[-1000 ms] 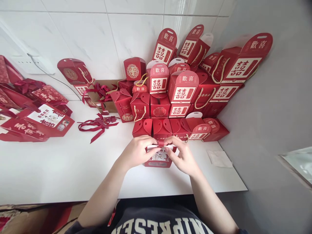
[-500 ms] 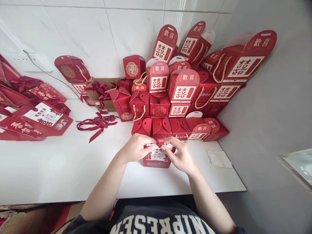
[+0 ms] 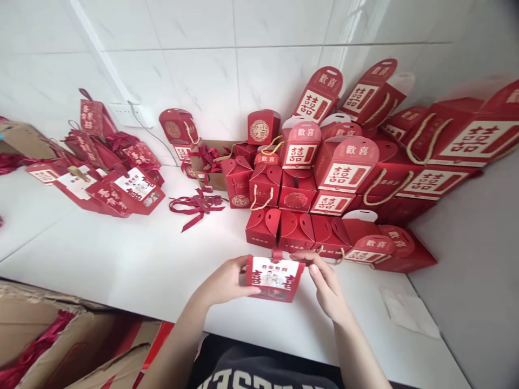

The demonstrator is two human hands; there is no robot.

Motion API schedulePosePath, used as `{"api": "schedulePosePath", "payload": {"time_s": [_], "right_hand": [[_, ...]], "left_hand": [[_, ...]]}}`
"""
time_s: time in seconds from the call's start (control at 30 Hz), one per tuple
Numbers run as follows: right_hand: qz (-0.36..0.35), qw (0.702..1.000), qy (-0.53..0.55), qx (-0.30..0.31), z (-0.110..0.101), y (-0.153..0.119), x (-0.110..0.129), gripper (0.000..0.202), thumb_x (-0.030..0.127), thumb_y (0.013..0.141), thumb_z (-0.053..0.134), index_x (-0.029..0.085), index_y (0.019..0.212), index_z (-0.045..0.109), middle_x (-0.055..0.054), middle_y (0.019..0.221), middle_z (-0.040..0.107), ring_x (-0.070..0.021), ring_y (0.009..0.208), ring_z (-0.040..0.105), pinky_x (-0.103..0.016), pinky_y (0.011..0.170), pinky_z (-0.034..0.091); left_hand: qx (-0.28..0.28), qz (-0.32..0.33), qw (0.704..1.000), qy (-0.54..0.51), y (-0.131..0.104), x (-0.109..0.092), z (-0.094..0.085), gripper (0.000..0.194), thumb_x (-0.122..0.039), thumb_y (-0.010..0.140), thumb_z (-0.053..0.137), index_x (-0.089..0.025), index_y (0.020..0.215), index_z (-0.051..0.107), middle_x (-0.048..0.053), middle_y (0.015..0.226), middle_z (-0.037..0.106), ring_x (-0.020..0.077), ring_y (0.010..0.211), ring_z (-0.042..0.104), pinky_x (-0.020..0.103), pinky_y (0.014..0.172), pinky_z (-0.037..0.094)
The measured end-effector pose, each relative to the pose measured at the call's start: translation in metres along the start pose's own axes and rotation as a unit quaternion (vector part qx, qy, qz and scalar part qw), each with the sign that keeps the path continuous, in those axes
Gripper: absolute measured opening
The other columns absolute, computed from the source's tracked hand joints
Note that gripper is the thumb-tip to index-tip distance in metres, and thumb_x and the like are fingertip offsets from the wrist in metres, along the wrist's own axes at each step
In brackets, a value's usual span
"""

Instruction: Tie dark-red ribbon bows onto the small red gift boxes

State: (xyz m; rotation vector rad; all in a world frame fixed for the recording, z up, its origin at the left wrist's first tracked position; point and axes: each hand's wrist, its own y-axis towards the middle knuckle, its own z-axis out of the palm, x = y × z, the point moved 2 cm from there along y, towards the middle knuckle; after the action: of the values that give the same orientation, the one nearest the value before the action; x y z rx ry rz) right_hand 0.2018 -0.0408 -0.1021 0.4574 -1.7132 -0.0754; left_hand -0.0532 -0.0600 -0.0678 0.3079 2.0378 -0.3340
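Observation:
A red gift box (image 3: pixel 274 278) with a white printed front panel and a clear window low down is in front of me, close to the table's front edge. A dark red ribbon loop (image 3: pixel 277 255) stands up from its top. My left hand (image 3: pixel 227 282) grips the box's left side, thumb across the lower front and fingers behind. Beside the upper right corner is my right hand (image 3: pixel 326 283), its thumb and fingers apart. Its fingertips reach the top edge; whether they touch it I cannot tell.
Stacked red boxes (image 3: pixel 298 229) with rope handles stand behind my hands and to the right. Loose dark red ribbons (image 3: pixel 197 206) lie left of them, before a cardboard box (image 3: pixel 214 180). More ribboned boxes (image 3: pixel 121 192) are grouped at left; cardboard cartons (image 3: pixel 93 337) sit below the table.
My view has swung left. Both hands have left the ribbon on top: the left now holds the box's side, and the right has opened at its right corner.

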Motion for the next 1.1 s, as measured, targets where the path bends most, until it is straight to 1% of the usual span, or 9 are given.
{"api": "schedulePosePath", "payload": {"time_s": [0.1,0.2,0.27,0.37,0.47,0.57,0.73,0.97,1.1], "right_hand": [[0.014,0.999,0.025,-0.015,0.002,-0.003,-0.012,0.034,0.042,0.102,0.038,0.024,0.109,0.066,-0.008,0.106,0.069,-0.0231,0.095,0.066,-0.036,0.085,0.054],[0.043,0.999,0.026,-0.014,0.003,-0.009,-0.021,0.035,0.043,0.102,0.038,0.022,0.104,0.067,-0.008,0.1,0.069,-0.0226,0.091,0.065,-0.035,0.083,0.053],[0.061,0.998,0.014,-0.002,0.005,-0.013,-0.023,0.036,0.042,0.102,0.038,0.021,0.103,0.067,-0.008,0.098,0.069,-0.0224,0.091,0.064,-0.035,0.083,0.052],[0.065,0.998,-0.011,0.025,0.011,-0.016,-0.022,0.035,0.042,0.103,0.038,0.022,0.102,0.066,-0.007,0.097,0.068,-0.0216,0.091,0.063,-0.033,0.083,0.05],[0.058,0.996,-0.037,0.062,0.017,-0.015,-0.018,0.033,0.042,0.103,0.039,0.023,0.101,0.066,-0.006,0.095,0.067,-0.0206,0.091,0.062,-0.031,0.082,0.048],[0.059,0.993,-0.055,0.084,0.018,-0.015,-0.018,0.031,0.041,0.103,0.04,0.023,0.098,0.065,-0.005,0.094,0.066,-0.02,0.091,0.061,-0.031,0.082,0.046],[0.068,0.991,-0.075,0.091,0.018,-0.014,-0.022,0.031,0.04,0.103,0.041,0.023,0.094,0.065,-0.005,0.093,0.066,-0.0202,0.089,0.061,-0.031,0.082,0.045],[0.061,0.987,-0.117,0.091,0.02,-0.011,-0.023,0.03,0.039,0.103,0.041,0.022,0.09,0.063,-0.004,0.088,0.065,-0.0195,0.085,0.061,-0.032,0.08,0.044],[0.064,0.985,-0.134,0.086,0.018,-0.009,-0.025,0.031,0.038,0.103,0.04,0.022,0.088,0.061,-0.004,0.087,0.064,-0.0194,0.084,0.061,-0.032,0.079,0.045]], "left_hand": [[-0.069,-0.058,0.996,0.028,-0.043,0.017,-0.037,0.042,-0.03,0.076,0.074,-0.021,0.117,0.068,0.009,0.118,0.072,0.031,0.108,0.069,0.042,0.094,0.056],[-0.195,-0.206,0.955,0.088,-0.084,0.049,-0.091,0.051,-0.044,0.073,0.075,-0.02,0.118,0.066,0.01,0.118,0.072,0.0343,0.107,0.069,0.044,0.092,0.057],[-0.319,-0.314,0.88,0.156,-0.1,0.072,-0.125,0.06,-0.048,0.069,0.077,-0.018,0.119,0.064,0.013,0.115,0.072,0.0389,0.107,0.068,0.048,0.093,0.054],[-0.498,-0.448,0.723,0.169,-0.103,0.102,-0.163,0.079,-0.046,0.074,0.073,-0.003,0.134,0.047,0.03,0.123,0.063,0.0489,0.117,0.059,0.058,0.097,0.048],[-0.567,-0.47,0.656,0.169,-0.087,0.12,-0.189,0.087,-0.044,0.079,0.068,0.005,0.14,0.031,0.041,0.132,0.048,0.0541,0.123,0.051,0.068,0.095,0.044],[-0.585,-0.429,0.668,0.165,-0.066,0.133,-0.214,0.081,-0.042,0.073,0.075,0.0,0.133,0.041,0.037,0.129,0.052,0.0515,0.121,0.054,0.067,0.096,0.044],[-0.6,-0.269,0.73,0.188,-0.024,0.159,-0.239,0.059,-0.04,0.075,0.074,-0.009,0.121,0.054,0.019,0.121,0.061,0.0332,0.117,0.06,0.047,0.105,0.047],[-0.697,-0.183,0.67,0.177,0.019,0.187,-0.251,0.061,-0.03,0.082,0.066,-0.002,0.13,0.041,0.025,0.134,0.044,0.0358,0.132,0.045,0.05,0.115,0.037],[-0.71,-0.167,0.668,0.149,0.027,0.194,-0.266,0.062,-0.027,0.082,0.068,0.002,0.128,0.039,0.024,0.131,0.045,0.0376,0.129,0.046,0.051,0.115,0.036]]}}
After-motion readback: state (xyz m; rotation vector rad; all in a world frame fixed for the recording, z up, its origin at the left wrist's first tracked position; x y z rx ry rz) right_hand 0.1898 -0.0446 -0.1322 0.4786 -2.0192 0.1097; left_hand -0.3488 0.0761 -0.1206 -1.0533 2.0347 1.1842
